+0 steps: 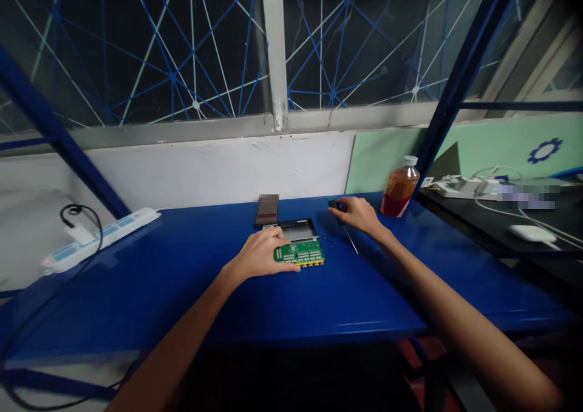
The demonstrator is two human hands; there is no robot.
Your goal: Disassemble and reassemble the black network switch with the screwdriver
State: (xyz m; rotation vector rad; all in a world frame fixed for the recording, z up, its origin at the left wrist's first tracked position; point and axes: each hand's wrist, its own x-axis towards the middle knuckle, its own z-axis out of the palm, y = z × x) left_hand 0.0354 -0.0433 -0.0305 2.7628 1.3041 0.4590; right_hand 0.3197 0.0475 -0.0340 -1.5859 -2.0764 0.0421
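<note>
My left hand (260,253) is closed on the left end of a green circuit board (298,252), thumb along the near edge and fingers over the top. Yellow parts line the board's near side. Right behind it lies a black casing (298,228), partly covered by the hand and the board. My right hand (357,212) grips a screwdriver (350,239) by its dark handle, above the table to the right of the casing. Its thin shaft slants down toward the near right, away from the board. Between board and screwdriver lie several tiny pieces (334,243), perhaps screws.
A dark phone-like device (266,210) sits at the back of the blue table (182,278). A bottle of reddish-brown drink (401,187) stands at the right rear. On the left is a power strip (104,239) with a black cable. A black side table at right holds a white charger (532,234) and cables.
</note>
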